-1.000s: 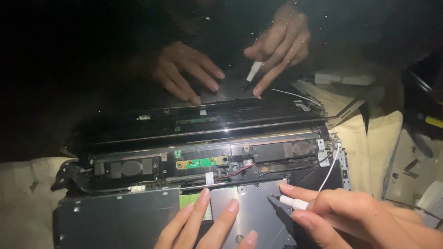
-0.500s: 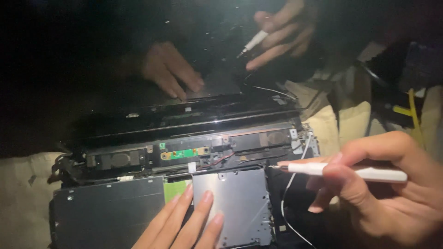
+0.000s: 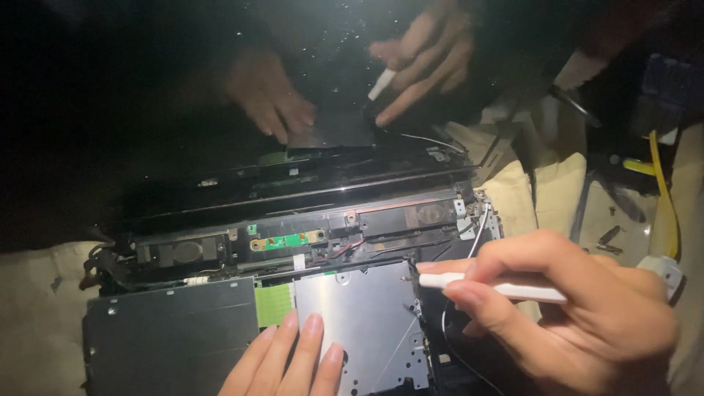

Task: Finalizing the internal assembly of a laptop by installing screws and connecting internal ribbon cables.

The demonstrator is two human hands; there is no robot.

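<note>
An opened laptop lies in front of me with its insides bare. The fingertips of my left hand [image 3: 290, 359] rest flat on a silver metal plate [image 3: 363, 312] in the chassis. My right hand [image 3: 579, 323] grips a thin white pen-like tool [image 3: 506, 289], held almost level. Its tip touches the plate's upper right corner. Behind the plate run a small green circuit board [image 3: 286, 240] and two speakers [image 3: 187, 251] [image 3: 429, 214]. The glossy dark screen [image 3: 220, 110] mirrors both hands and the tool.
A dark cover panel [image 3: 172, 330] and a green patch [image 3: 273, 304] lie left of the plate. Thin white and red wires run along the right side. Beige cloth [image 3: 37, 323] lies under the laptop. A yellow cable [image 3: 664, 191] and small tools sit at the right.
My right hand has shifted right and turned the white tool level, moving its tip from the plate's surface to the upper right corner. My left hand stays on the plate.
</note>
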